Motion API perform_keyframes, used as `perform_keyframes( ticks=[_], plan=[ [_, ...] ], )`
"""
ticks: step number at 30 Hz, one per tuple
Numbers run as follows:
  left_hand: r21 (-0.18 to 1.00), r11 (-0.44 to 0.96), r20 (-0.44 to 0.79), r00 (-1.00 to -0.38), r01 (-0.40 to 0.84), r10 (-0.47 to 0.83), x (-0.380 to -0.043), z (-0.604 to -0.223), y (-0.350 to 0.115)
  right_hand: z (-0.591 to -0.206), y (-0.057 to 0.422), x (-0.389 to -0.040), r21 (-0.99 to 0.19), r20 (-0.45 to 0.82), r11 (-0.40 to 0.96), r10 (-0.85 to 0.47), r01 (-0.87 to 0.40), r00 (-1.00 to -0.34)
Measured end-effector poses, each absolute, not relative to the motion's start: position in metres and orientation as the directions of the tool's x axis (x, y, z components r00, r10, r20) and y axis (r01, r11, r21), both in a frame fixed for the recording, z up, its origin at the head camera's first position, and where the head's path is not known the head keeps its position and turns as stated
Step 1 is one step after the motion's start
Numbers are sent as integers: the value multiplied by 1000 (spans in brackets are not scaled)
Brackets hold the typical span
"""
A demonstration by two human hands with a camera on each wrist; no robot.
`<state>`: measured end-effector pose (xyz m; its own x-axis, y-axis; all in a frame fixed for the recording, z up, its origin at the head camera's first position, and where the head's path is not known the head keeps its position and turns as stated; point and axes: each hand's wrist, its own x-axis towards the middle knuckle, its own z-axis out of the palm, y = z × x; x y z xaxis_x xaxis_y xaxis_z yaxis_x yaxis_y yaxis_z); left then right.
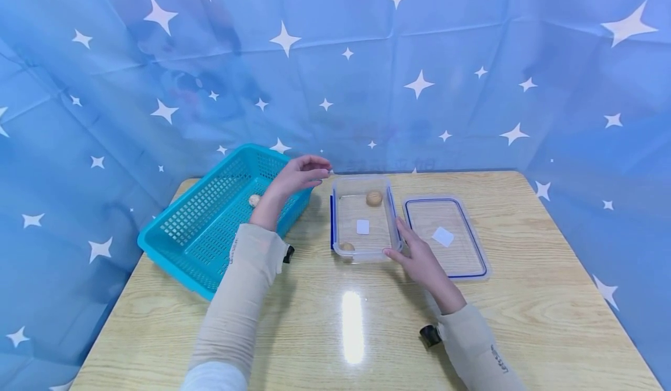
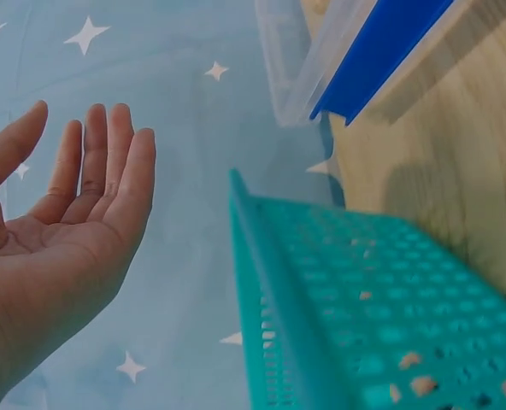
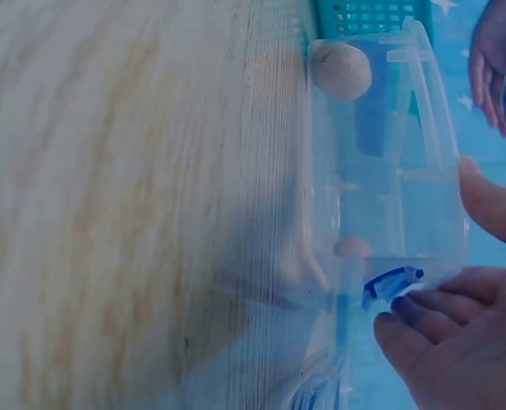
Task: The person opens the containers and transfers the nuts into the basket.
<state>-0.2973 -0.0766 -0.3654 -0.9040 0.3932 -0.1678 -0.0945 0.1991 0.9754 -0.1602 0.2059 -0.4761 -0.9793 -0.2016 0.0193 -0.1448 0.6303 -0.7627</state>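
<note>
My left hand (image 1: 301,175) hovers by the right rim of a turquoise plastic basket (image 1: 204,289), fingers loosely extended and palm bare in the left wrist view. One pale walnut (image 1: 254,200) lies in the basket, partly behind the left wrist. To the right stands a clear plastic food box (image 1: 348,210) with blue side latches. Inside it are a walnut (image 1: 374,198) at the far right and another walnut (image 1: 346,246) at the near left. My right hand (image 1: 419,263) holds the box's near right corner, thumb at the near rim and fingers along the right side.
A clear lid (image 1: 463,236) with a blue seal lies on the wooden table (image 1: 314,333), right of the box. White square labels show on the box (image 1: 363,226) and on the lid (image 1: 442,236). A blue star-patterned curtain (image 1: 356,88) hangs behind the table.
</note>
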Motion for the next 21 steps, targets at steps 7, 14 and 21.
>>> perform_keyframes(
  ticks=[7, 14, 21],
  plan=[
    [979, 163, -179, -895, -121, 408, -295, -378, -60, -479, 207, -162, -761, 20, 633, -196, -141, -980],
    [978, 166, -187, -895, -129, 406, -289, -391, -40, -478, 207, -161, -761, 19, 633, -193, -139, -981],
    [976, 162, -200, -889, -145, 412, -288, -410, -23, -476, 205, -161, -769, 13, 625, -194, -134, -981]
  ],
)
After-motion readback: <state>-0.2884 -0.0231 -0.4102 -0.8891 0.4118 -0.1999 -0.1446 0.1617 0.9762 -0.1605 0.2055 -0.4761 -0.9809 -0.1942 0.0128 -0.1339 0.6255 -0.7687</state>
